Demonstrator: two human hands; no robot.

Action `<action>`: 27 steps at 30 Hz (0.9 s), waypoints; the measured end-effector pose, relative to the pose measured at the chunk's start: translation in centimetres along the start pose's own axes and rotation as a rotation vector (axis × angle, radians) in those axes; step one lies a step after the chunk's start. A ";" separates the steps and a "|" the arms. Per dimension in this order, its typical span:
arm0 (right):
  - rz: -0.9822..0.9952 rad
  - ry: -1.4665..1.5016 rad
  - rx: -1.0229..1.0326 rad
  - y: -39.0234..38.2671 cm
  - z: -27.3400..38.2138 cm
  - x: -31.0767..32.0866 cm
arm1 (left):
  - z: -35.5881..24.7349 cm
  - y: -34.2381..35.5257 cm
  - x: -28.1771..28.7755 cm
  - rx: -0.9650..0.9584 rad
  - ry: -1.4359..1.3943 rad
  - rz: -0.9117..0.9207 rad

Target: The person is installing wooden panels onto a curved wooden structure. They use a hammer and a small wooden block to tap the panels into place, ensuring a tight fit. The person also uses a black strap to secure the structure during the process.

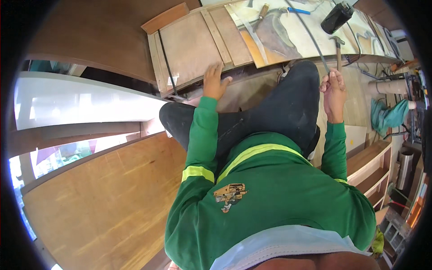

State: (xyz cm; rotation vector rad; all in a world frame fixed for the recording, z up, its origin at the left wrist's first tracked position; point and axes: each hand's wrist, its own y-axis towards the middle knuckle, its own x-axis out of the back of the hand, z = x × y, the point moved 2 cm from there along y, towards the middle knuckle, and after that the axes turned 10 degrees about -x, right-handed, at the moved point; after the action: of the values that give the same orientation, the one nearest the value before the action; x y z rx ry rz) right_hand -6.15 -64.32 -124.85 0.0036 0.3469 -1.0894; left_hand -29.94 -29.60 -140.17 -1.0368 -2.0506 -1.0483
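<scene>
My left hand (215, 82) has its fingers stretched out and holds nothing. Its fingertips rest at the near edge of a wooden framed panel (186, 45). Out to the right, my right hand (334, 92) is closed in a pinch on a long thin dark strip (310, 33), which runs up and leftward past the top of the view. Just beyond those fingers is a hammer (338, 49), its handle pointing at the hand. A second dark strip (165, 63) crosses the panel's left end.
On a patterned sheet (288, 38) are a wooden-handled tool (262, 12), a pale flat strip (252, 35), a blue tool (299, 11) and a black container (337, 18). A wooden board (108, 202) stands left; a shelf unit (371, 168) and cluttered gear are right.
</scene>
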 end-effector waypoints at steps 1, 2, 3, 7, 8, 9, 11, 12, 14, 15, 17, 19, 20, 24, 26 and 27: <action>0.018 0.028 -0.020 -0.3 -0.1 0.0 | 0.3 -0.1 0.5 0.022 0.033 -0.061; 0.038 0.055 -0.040 -0.4 -0.2 0.0 | 0.7 -0.2 1.2 0.044 0.065 -0.123; 0.058 0.053 -0.050 -0.4 -0.2 -0.1 | 1.3 -0.4 2.1 0.069 0.102 -0.184; 0.150 0.067 -0.031 0.4 1.5 0.1 | 4.6 -0.7 7.4 0.322 0.457 -0.445; 0.177 0.077 -0.014 0.6 2.2 0.3 | 5.5 -0.4 8.5 0.390 0.479 -0.396; 0.167 0.065 0.015 0.5 2.9 0.1 | 6.9 0.0 10.0 0.459 0.512 -0.348; 0.145 0.033 0.071 0.2 4.9 -0.2 | 9.3 0.5 11.5 0.540 0.538 -0.221; 0.137 0.025 0.109 0.1 5.8 0.2 | 10.4 0.8 11.6 0.546 0.535 -0.145; 0.096 0.013 0.204 -0.1 7.8 0.9 | 12.5 0.7 12.3 0.570 0.524 -0.043; 0.067 0.009 0.255 -0.2 8.6 1.5 | 13.5 0.9 12.5 0.583 0.514 -0.017; 0.015 -0.005 0.390 -1.0 10.9 3.0 | 14.3 1.7 11.7 0.527 0.521 0.085; -0.069 -0.052 0.463 -1.8 12.7 4.9 | 14.4 1.6 11.0 0.454 0.551 0.135; -0.114 -0.050 0.480 -2.1 13.1 5.7 | 14.6 1.8 10.8 0.450 0.549 0.109; -0.109 0.012 0.462 -1.9 13.1 7.8 | 16.8 1.9 10.8 0.589 0.345 -0.138; -0.148 0.022 0.455 -1.7 12.5 8.3 | 17.5 2.5 10.3 0.582 0.273 -0.114; -0.166 0.027 0.449 -1.5 12.3 8.5 | 17.5 3.0 10.3 0.566 0.256 -0.091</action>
State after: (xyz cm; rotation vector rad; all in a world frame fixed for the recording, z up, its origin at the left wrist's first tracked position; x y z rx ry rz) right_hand -0.53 -74.51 -115.36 0.3947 0.1213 -1.3145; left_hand -35.42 -9.85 -139.86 -0.4967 -2.0159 -0.5469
